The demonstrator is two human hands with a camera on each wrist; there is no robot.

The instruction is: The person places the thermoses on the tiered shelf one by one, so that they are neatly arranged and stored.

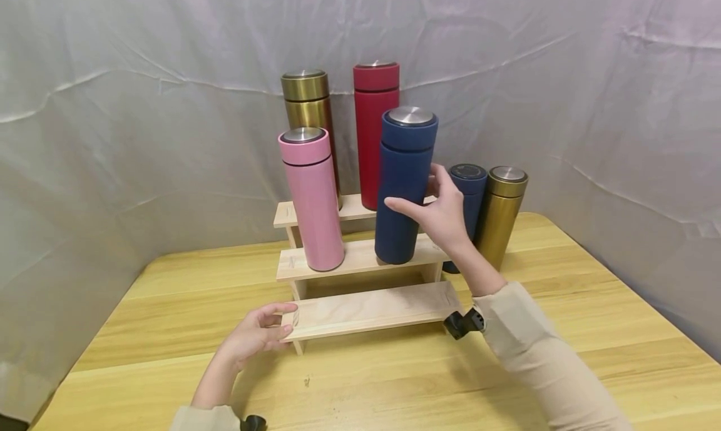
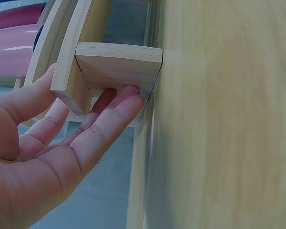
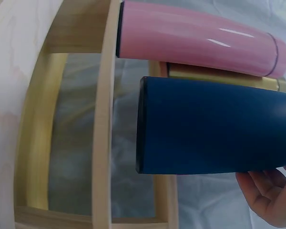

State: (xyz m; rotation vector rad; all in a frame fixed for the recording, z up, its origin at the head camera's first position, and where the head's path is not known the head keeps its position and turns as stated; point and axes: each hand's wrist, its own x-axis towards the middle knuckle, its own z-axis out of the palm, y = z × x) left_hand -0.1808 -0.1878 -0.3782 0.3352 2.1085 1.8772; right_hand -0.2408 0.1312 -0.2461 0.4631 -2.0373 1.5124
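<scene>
My right hand [image 1: 445, 212] grips a dark blue thermos bottle [image 1: 407, 187] with a silver-topped lid, thumb across its near side. The bottle is close to upright over the right half of the middle step; in the right wrist view a gap shows between its base and the shelf edge [image 3: 103, 119]. Low on the left, my left hand [image 1: 253, 332] holds the end of the bottom step of a three-tier wooden stand [image 1: 374, 307]. In the left wrist view the thumb is at the step's edge and the fingers [image 2: 117, 112] lie against the side leg.
A pink thermos [image 1: 312, 206] stands on the middle step's left. Behind, a gold thermos [image 1: 306, 90] and a red thermos [image 1: 376, 137] stand on the top step. Right of the stand, another blue thermos [image 1: 469, 184] and gold thermos [image 1: 501, 215] stand on the wooden table [image 1: 586, 306].
</scene>
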